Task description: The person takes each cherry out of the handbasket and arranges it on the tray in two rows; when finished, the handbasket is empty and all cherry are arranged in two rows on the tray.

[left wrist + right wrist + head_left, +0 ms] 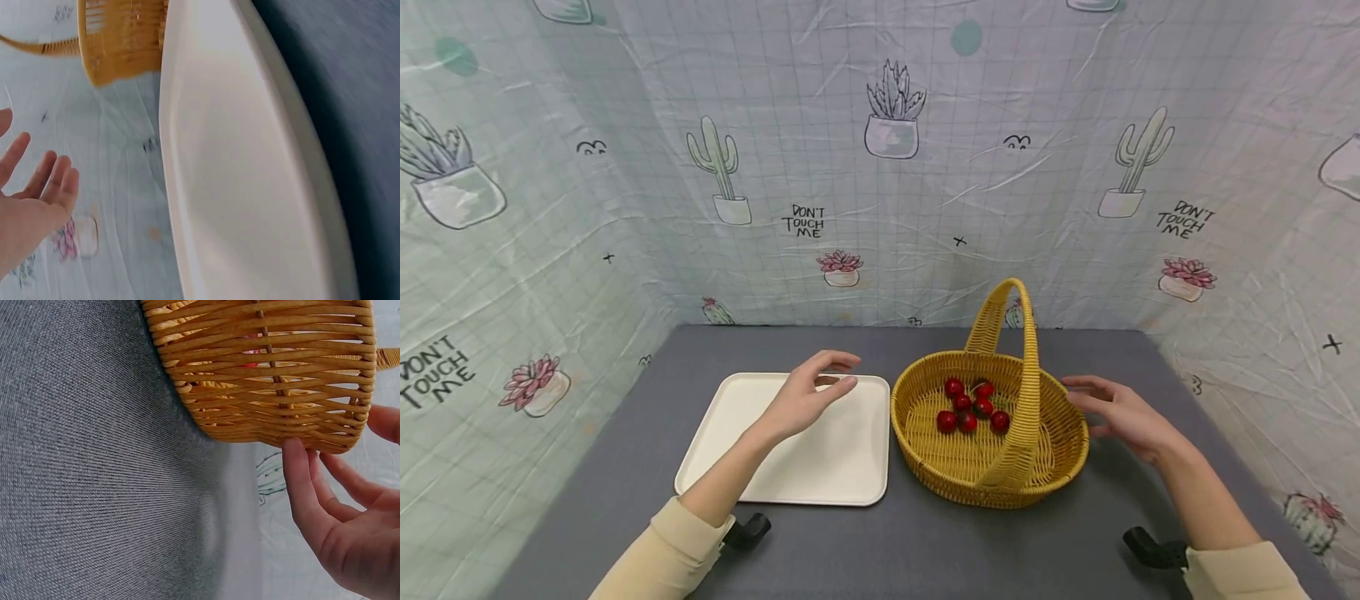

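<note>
A yellow wicker basket (936, 462) with a tall arched handle (1028, 392) stands right of centre in the head view. Several dark red cherries (967, 422) lie together on its floor. My right hand (1123, 417) is at the basket's right side; in the right wrist view its fingertips (292, 449) are right at the woven wall (262, 412), fingers extended. Over the white rectangular tray (842, 467) hovers my left hand (812, 396), fingers loosely bent and nothing in them. The left wrist view shows that hand (37, 200) raised above the tray surface (231, 162).
The tray lies just left of the basket on a grey tabletop (917, 550). A curtain (955, 192) printed with potted cacti hangs behind the table and along both sides. Black straps with camera mounts (748, 531) sit at both wrists.
</note>
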Motion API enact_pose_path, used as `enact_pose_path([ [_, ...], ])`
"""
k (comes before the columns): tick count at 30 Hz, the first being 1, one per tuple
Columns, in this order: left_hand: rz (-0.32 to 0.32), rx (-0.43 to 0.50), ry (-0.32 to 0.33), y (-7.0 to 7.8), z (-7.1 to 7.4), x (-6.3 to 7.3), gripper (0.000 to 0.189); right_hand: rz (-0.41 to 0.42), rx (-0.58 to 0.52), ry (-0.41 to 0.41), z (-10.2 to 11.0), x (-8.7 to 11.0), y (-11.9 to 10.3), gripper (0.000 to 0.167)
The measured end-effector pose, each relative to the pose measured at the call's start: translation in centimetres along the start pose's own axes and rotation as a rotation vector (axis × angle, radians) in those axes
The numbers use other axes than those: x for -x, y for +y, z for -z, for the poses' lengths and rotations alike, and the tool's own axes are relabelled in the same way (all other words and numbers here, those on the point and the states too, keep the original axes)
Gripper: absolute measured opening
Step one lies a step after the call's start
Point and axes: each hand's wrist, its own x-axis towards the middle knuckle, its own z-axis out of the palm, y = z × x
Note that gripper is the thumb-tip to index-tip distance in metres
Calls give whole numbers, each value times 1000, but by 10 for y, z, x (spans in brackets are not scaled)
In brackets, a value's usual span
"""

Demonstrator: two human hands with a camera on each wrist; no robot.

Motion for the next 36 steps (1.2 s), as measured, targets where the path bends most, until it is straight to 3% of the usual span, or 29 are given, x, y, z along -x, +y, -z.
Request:
enact_pose_path([
  [8,-8,134,-77,7,-31,-15,30,1,-8,-15,2,-1,4,60],
  [17,-60,171,-171,13,-58,-25,30,17,-11,-17,3,-3,8,60],
  [22,-99,125,-226,19,-73,-35,28,32,-14,-6,4,-2,8,60],
  [27,-142,79,-238,22,-89,-45,27,35,-5,2,3,-3,7,59],
  [32,-126,23,-247,24,-102,-55,27,31,6,10,3,-4,8,58],
  [36,-89,-86,-248,28,-110,-61,25,30,6,9,3,-5,9,58],
])
